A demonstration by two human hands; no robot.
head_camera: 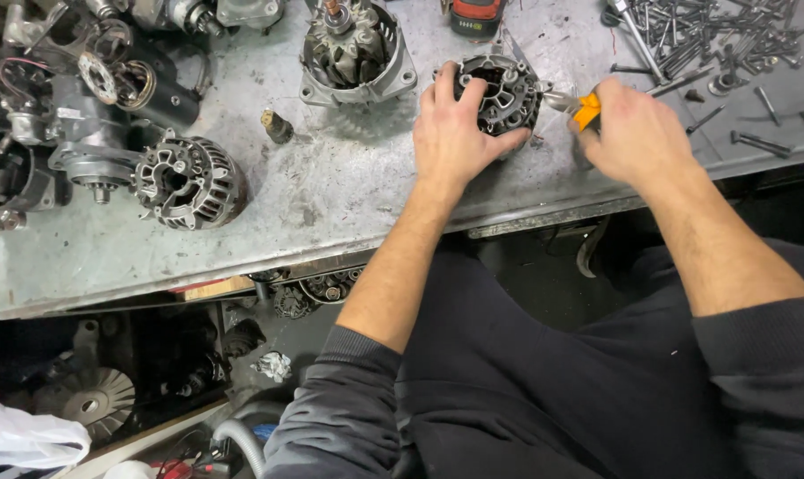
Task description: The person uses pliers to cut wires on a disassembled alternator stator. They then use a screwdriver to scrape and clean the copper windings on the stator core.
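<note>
My left hand [459, 129] grips a dark round alternator housing [506, 89] that stands on the grey metal workbench [349, 195]. Fingers wrap over its top and left side. To its right, my right hand [637, 133] is closed around orange-handled pliers [581, 108]. The metal jaws of the pliers point left and reach the housing's right edge. Both forearms come up from the bottom, sleeves pushed back.
An open alternator stator [357, 53] stands behind the left hand. Another alternator [189, 182] and engine parts [56, 106] crowd the bench's left. Bolts and sockets [712, 40] lie scattered at the top right. More parts sit on the floor [91, 399] below the bench edge.
</note>
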